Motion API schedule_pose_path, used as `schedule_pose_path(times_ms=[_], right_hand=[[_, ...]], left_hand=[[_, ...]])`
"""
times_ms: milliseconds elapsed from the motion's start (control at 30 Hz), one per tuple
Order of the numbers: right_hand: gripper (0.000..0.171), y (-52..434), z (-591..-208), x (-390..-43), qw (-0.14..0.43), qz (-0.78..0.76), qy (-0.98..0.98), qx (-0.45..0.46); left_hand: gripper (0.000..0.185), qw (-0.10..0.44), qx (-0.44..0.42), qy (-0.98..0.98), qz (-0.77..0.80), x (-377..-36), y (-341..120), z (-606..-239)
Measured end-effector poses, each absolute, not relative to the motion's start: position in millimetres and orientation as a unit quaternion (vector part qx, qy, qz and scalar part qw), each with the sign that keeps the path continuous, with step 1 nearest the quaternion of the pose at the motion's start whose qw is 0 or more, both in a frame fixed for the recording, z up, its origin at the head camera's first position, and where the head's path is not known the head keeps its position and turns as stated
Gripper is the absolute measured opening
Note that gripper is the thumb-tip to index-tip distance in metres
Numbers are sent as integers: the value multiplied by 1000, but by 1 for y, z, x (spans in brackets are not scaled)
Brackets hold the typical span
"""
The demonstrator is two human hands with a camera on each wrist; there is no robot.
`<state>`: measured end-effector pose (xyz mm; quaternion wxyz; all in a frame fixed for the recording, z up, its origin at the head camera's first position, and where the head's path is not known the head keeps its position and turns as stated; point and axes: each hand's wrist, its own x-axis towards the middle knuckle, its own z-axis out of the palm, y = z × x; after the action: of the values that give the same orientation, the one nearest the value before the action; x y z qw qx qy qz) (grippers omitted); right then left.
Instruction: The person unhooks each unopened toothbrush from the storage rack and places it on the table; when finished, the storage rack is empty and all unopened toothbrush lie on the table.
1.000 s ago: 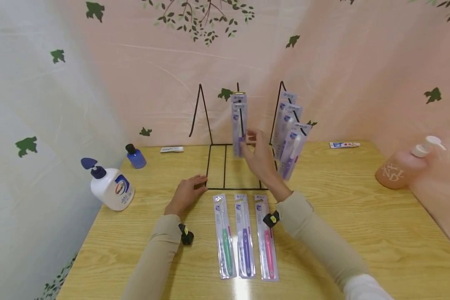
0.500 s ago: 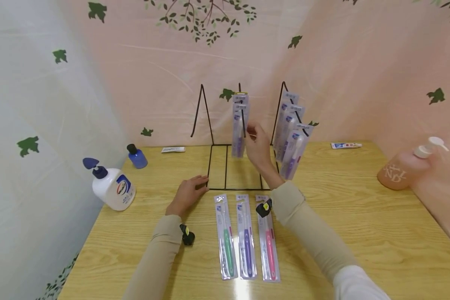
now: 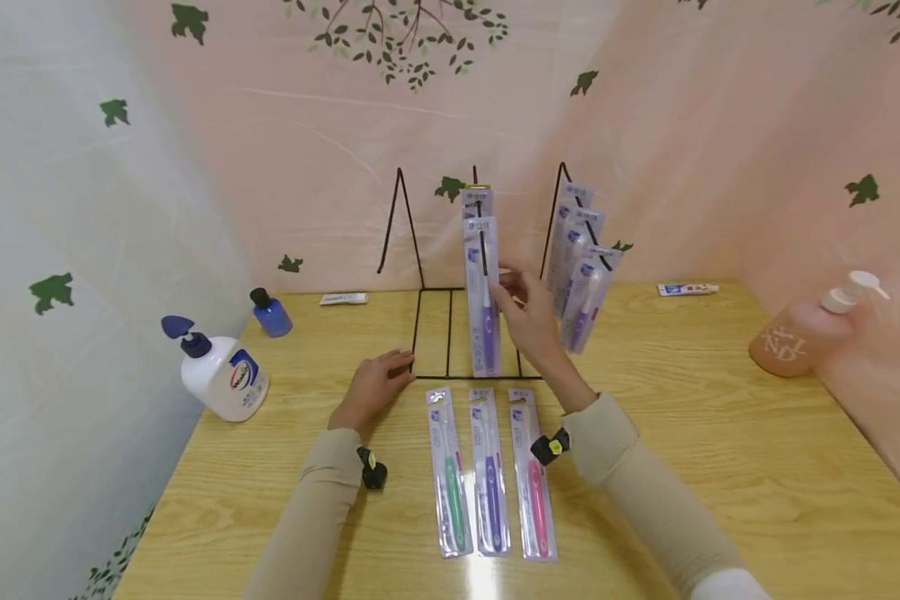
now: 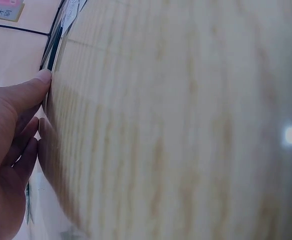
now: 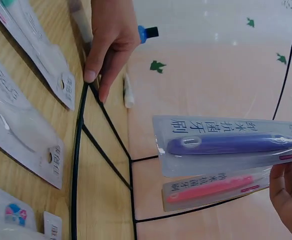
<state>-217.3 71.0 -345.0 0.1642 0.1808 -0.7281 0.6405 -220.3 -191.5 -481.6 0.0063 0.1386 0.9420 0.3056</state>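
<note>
My right hand (image 3: 527, 312) pinches the right edge of a packaged purple toothbrush (image 3: 483, 308) on the middle hook of a black wire rack (image 3: 487, 377). Hook wire overlaps the package's upper part in the head view. Behind it hangs another package (image 3: 471, 197); the right wrist view shows a pink toothbrush (image 5: 211, 189) in it. My left hand (image 3: 375, 387) holds the rack's front left corner with its thumb and fingertips. Several packaged toothbrushes (image 3: 587, 292) hang on the right hook, while the left hook (image 3: 408, 217) is bare.
Packaged green (image 3: 450, 475), dark purple (image 3: 490, 475) and pink (image 3: 534, 500) toothbrushes lie before the rack. At left stand a white pump bottle (image 3: 225, 375) and a blue bottle (image 3: 272, 315). Toothpaste tubes (image 3: 343, 298) lie behind; a pink pump bottle (image 3: 798, 337) stands far right.
The packaged purple toothbrush has come forward and lower along the middle hook, with my right hand drawing back alongside it. My left hand has stayed at the rack's corner.
</note>
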Motion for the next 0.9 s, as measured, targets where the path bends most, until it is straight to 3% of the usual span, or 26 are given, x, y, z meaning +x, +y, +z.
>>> schedule_pose_path(times_ms=[233,667,900], right_hand=[[34,86,-361,-199,128,632,-742,184],[33,104,-357,-159,112,613,-750,222],[32,131,-374,-143,118,599,-768,194]], left_hand=[[43,8,137,942,307,-219,-191,-480],[43,15,133,943,305,-218,-191,-479],[43,15,133,944,302,-219,-190,-480]])
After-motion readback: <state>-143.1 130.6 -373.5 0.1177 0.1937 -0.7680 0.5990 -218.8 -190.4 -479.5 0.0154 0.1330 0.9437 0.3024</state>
